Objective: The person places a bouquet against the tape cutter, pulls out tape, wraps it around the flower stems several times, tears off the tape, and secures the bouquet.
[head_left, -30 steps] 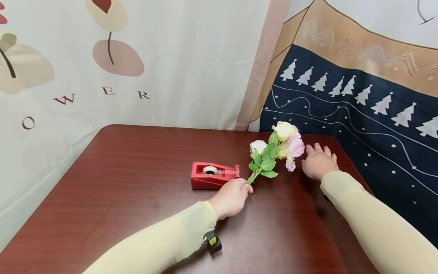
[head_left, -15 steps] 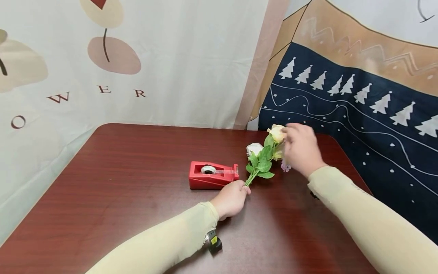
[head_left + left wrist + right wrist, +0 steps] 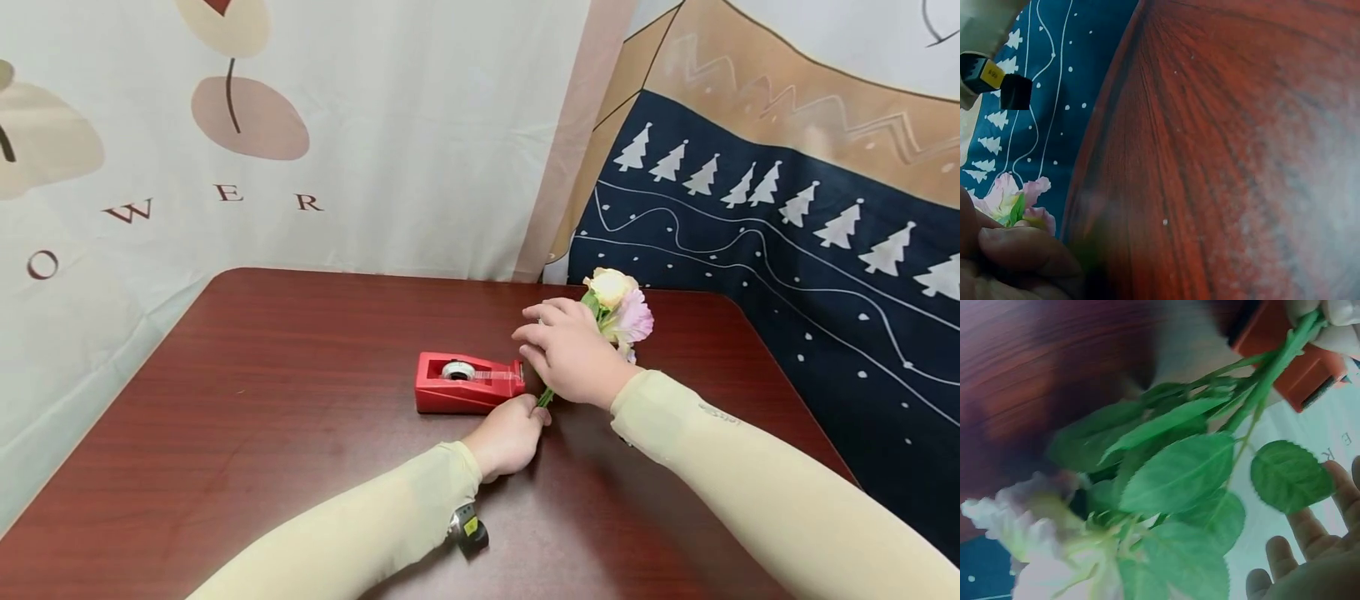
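My left hand grips the thin green stems of a small bunch of flowers. A cream rose and a pink frilled flower stand out at the far end; the white flower seen earlier is hidden by my right hand. That hand reaches across the bunch with fingers spread and pointing left. The right wrist view shows its fingers beside a green leaf, with the leafy stems running up to my left hand. Just left of the stems stands a red tape dispenser.
The dark red wooden table runs back to a pale curtain with printed letters. At the right hangs a dark blue cloth with white trees. A black wrist device hangs below my left sleeve.
My right hand has come from the table's right side over the pink flower, then left and down across the leaves. My left hand keeps hold of the stems in about the same place.
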A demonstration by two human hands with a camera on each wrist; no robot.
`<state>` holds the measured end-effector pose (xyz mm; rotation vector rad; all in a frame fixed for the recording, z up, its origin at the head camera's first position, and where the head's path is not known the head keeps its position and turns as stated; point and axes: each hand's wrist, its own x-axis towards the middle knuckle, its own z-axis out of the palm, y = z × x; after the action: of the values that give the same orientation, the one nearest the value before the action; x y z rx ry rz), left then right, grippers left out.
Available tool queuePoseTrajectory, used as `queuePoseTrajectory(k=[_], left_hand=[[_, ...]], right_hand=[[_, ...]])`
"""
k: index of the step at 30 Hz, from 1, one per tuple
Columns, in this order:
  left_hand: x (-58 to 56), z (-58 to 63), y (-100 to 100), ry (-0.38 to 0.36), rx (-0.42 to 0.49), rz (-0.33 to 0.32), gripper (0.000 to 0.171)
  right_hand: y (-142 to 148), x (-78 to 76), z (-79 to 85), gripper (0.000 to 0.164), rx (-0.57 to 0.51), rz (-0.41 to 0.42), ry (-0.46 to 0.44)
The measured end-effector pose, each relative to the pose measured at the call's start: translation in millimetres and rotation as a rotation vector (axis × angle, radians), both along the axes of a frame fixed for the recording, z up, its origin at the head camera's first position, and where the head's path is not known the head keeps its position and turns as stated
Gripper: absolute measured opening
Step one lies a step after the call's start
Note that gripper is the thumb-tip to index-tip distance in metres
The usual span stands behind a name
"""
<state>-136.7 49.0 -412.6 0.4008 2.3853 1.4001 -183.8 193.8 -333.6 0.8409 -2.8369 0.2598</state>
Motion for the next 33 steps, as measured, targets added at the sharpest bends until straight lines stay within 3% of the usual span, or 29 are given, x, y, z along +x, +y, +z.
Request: queuePoseTrajectory(k=[12,20,33], left_hand=[[-1.0,-0.8,-1.7,0.004,0.001,-0.034,0.021],[-0.8,-5.0,-3.3,0.027,0.008,-0.033,0.019],[0.1,-4.6,-6.4,0.023,0.022,-0.062,0.021]], right_hand=[[-8.2,-0.6,-5.3,0.024,0.056,0.062,-0.076],[-9.4,-1.3,-9.0,0.018,0.082,0.108,-0.058],[-13.6,-0.3,-11.0,0.02,0.151,0.089,-0.151]])
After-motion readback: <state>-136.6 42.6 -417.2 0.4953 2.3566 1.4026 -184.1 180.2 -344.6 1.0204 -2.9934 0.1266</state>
